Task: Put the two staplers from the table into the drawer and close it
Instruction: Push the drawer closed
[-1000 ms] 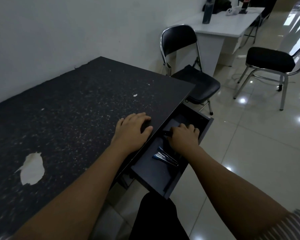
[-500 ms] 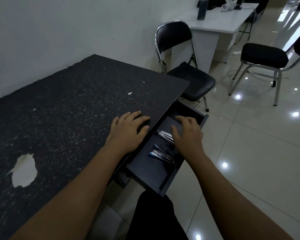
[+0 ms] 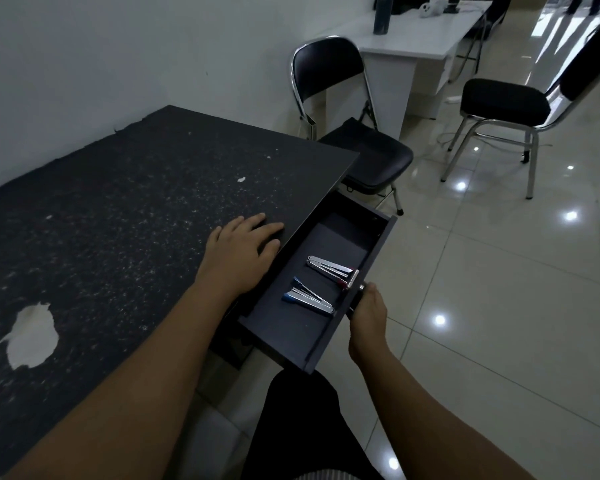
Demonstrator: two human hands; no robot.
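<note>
1. a dark speckled table is seen from above, with a drawer pulled out from its right edge.
2. two staplers are found lying on the drawer floor, side by side and apart from each other.
3. the stapler with the red end is placed farther from the person, its red tip close against the drawer's front panel.
4. the stapler with the blue end is placed nearer to the person, its blue tip pointed toward the table.
5. the left hand is laid flat on the tabletop just beside the drawer opening, fingers spread and lightly bent; nothing is held by it.
6. the right hand is set against the outer face of the drawer front, with the fingers curled around a small knob there; how tightly the knob is gripped cannot be told, since the fingers are hidden behind the hand.
7. the drawer is seen open, with much of its inside exposed.
8. a pale worn patch is visible on the tabletop to the left, well apart from both hands.
9. a black folding chair is stood beyond the table's far corner, and a second black chair is placed on the glossy tiled floor farther right.
10. a white desk is set against the wall behind the chairs, with a dark bottle standing on it.
</note>
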